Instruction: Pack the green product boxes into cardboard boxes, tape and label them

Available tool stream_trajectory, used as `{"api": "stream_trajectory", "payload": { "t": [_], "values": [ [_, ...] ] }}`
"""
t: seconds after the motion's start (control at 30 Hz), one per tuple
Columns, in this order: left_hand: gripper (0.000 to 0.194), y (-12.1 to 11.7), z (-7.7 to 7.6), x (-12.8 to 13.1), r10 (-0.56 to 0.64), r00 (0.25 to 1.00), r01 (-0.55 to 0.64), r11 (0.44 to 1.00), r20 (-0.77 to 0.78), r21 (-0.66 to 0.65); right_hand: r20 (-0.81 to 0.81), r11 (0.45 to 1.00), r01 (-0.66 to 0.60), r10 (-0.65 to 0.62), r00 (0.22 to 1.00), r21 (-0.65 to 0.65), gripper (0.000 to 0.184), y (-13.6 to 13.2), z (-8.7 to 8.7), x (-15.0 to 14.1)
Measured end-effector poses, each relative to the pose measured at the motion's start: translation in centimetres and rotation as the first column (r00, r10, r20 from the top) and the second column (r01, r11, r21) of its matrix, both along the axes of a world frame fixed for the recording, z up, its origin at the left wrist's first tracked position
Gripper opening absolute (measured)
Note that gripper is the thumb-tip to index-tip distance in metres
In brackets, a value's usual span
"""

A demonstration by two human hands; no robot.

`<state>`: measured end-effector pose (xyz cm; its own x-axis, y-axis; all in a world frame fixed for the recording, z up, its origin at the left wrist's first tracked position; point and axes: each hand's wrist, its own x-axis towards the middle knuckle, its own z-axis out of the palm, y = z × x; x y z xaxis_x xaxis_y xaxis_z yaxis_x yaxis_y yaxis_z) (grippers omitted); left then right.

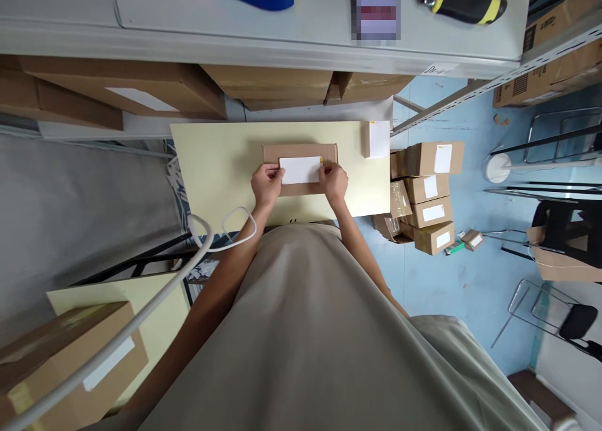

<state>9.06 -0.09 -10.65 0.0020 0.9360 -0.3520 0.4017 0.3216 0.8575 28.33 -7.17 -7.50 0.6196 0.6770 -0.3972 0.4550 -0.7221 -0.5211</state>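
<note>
A flat brown cardboard box [300, 150] lies on a pale yellow table [221, 161]. A white label [301, 170] sits on the box's top. My left hand [266, 185] is at the label's left edge, fingers curled and pinching it. My right hand [335, 182] is at the label's right edge, fingers bent down onto it. Both hands rest on the box.
A stack of white labels [376, 138] stands at the table's far right corner. Several labelled boxes [429, 196] are piled on the blue floor to the right. Larger cartons [117, 89] sit under the grey shelf; a yellow-black cutter [465, 4] lies on it. Another box [70, 362] is near left.
</note>
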Motion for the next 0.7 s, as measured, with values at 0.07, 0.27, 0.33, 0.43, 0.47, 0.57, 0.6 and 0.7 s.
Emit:
{"api": "stream_trajectory", "payload": {
  "t": [0.07,0.27,0.33,0.43,0.47,0.57,0.6,0.7],
  "values": [
    [0.02,-0.02,-0.03,-0.01,0.0,1.0,0.0,1.0,0.003,0.004,-0.006,1.0,0.003,-0.003,1.0,0.014,0.018,-0.02,0.07,0.02],
    [0.019,0.08,0.06,0.1,0.004,1.0,-0.004,1.0,0.007,-0.023,-0.021,1.0,0.002,-0.001,1.0,0.02,0.017,-0.02,0.2,0.22],
    [0.018,0.12,0.07,0.12,0.007,1.0,-0.006,1.0,0.017,-0.028,-0.034,1.0,0.007,-0.006,0.999,0.03,0.016,-0.01,0.21,0.36],
    [0.016,0.13,0.0,0.12,0.006,0.999,-0.005,1.0,0.033,-0.026,-0.051,0.999,0.014,-0.012,0.999,0.036,0.015,-0.02,0.27,0.63],
    [0.016,0.13,-0.05,0.12,0.004,0.999,-0.003,1.0,0.035,-0.024,-0.054,0.999,0.015,-0.013,0.998,0.034,0.015,-0.04,0.32,0.72],
    [0.016,0.11,-0.27,0.12,-0.004,0.999,0.004,1.0,0.037,-0.016,-0.043,1.0,0.006,-0.005,0.999,0.03,0.011,-0.25,0.56,0.83],
    [0.016,0.11,-0.37,0.12,-0.004,0.999,0.005,1.0,0.036,-0.015,-0.028,0.999,-0.005,0.006,1.0,0.039,0.009,-0.38,0.65,0.78],
    [0.016,0.15,-0.64,0.11,-0.006,0.999,0.007,1.0,0.033,-0.021,0.008,0.989,-0.085,0.084,0.996,0.119,0.018,-0.9,0.8,0.34]
  ]
}}
